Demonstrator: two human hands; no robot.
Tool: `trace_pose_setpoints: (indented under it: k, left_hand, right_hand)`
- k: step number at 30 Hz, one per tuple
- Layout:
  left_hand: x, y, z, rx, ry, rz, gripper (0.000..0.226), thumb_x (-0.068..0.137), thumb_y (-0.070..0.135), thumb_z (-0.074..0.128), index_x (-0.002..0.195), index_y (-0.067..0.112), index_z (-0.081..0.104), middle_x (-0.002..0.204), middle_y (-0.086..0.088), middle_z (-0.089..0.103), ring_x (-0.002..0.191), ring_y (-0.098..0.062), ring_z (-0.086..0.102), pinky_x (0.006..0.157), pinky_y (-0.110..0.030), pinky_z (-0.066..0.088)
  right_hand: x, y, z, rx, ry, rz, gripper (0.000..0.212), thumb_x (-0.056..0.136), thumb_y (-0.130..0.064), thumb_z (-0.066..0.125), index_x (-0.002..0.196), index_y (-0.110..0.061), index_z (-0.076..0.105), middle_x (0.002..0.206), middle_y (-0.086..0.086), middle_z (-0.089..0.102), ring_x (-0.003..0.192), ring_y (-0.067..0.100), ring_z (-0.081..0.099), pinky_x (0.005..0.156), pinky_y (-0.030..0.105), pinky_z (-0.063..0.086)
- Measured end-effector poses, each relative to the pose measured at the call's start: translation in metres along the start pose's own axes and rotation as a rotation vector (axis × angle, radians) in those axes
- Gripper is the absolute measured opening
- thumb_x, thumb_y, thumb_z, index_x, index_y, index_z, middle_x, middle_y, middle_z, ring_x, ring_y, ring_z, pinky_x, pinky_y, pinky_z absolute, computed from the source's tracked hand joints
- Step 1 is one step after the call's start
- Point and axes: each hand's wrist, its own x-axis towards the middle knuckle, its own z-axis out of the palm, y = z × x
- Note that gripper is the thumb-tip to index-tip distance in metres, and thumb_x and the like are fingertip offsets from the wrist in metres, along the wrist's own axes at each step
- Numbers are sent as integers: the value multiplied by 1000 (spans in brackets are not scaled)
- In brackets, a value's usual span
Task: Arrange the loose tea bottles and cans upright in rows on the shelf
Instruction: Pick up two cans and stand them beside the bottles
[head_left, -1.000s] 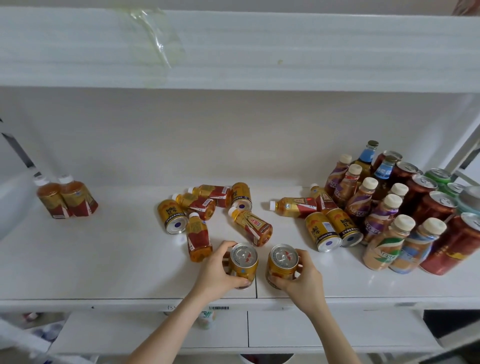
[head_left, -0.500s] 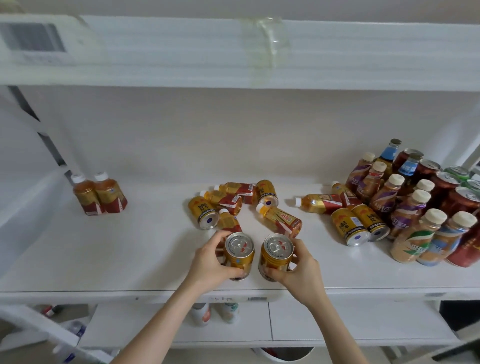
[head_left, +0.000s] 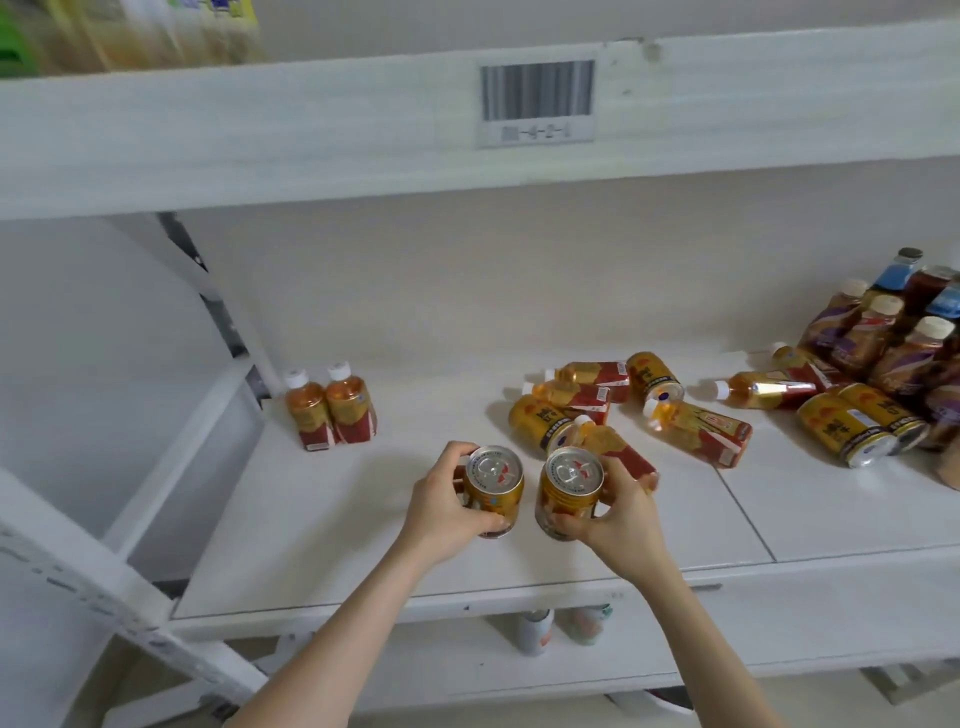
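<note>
My left hand (head_left: 441, 506) grips an upright gold tea can (head_left: 493, 486), and my right hand (head_left: 618, 514) grips a second upright gold can (head_left: 569, 488) right beside it, both near the front of the white shelf (head_left: 363, 571). Behind them lies a heap of tipped tea bottles (head_left: 696, 428) and gold cans (head_left: 540, 423). Two more cans (head_left: 852, 428) lie on their sides to the right. Two small tea bottles (head_left: 332, 408) stand upright at the shelf's back left.
Several taller upright bottles and cans (head_left: 883, 338) crowd the far right. An upper shelf edge with a barcode label (head_left: 537, 101) overhangs. A slanted white frame post (head_left: 171, 457) borders the left. Bottles (head_left: 535, 631) show on the shelf below.
Both hands have carried their two cans leftward along the shelf front, away from the lying heap. The view has also swung to the left.
</note>
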Motion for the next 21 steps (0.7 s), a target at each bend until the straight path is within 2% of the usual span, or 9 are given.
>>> trace_pose_setpoints:
  k: [4,9,12,15,21]
  left_hand:
    - [21,-16,-29,49,40,-31,70,45,27,86,104,36,49,106,2,62,95,-16,61,82,-37,54]
    - [57,-37,-60,138,156,-61,66,45,32,85,102,32,50,95,10,65,87,-16,62,77,-36,53]
    - [80,-55,-76,138,235,-88,66,47,28,86,104,29,52,88,13,62,85,-16,59,72,-30,48]
    - [102,-71,-84,115,273,-108,67,49,21,88,108,23,55,90,11,61,90,-18,59,74,-28,43]
    - [132,-94,-81,126,322,-111,75,54,20,88,120,21,54,96,10,56,92,-16,54,72,-24,33]
  right_hand:
    - [17,-17,37,9,-26,-6,61,51,-34,87,100,-45,51,94,-23,65,88,-11,58,67,4,44]
    - [55,-27,82,-10,-115,21,65,54,-32,88,110,-26,54,94,-15,67,85,4,63,70,18,50]
    - [85,-35,108,-27,-152,47,64,55,-30,88,109,-26,54,94,-15,64,83,4,62,63,14,46]
    - [112,-41,132,-49,-163,87,67,57,-29,88,115,-23,54,97,-10,62,87,14,61,70,24,46]
    - [151,-39,168,-82,-173,129,70,56,-26,86,118,-21,54,107,0,67,98,20,63,79,31,50]
